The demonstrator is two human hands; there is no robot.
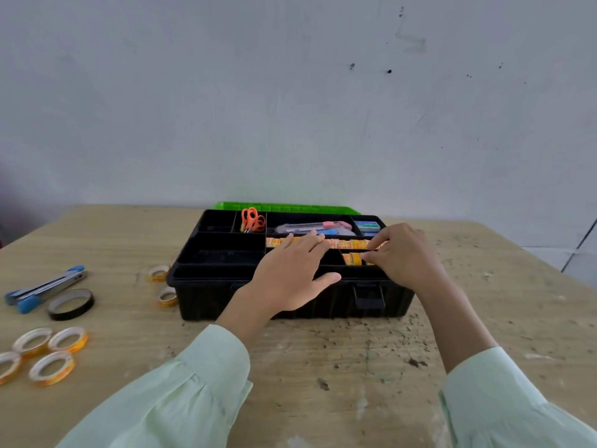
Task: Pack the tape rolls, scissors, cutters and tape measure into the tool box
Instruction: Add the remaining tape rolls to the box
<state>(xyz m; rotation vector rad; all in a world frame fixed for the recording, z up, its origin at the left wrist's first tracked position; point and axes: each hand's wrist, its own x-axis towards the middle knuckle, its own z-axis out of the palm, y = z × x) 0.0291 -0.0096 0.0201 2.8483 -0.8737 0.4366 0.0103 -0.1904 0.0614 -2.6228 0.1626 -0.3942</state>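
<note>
Two pale-green sleeves (pixel 200 367) at bottom; left hand (pixel 290 276) flat, fingers straight, on packed tape rolls (pixel 352 244) in central tool box (pixel 226 302), right hand (pixel 407 257) with curled fingers pinching one of them; outside, frame left: six orange rolls (pixel 79 344), one black roll (pixel 71 315).

From my end I count six small tape rolls (pixel 51 368) loose on the table (pixel 323 350): four at eight o'clock from the one tool box (pixel 210 302), two at nine. One black tape roll (pixel 71 303), one blue-handled tool (pixel 45 287). Inside: one scissors (pixel 253 219), one cutter (pixel 313 226), and a row of rolls I cannot count.
</note>
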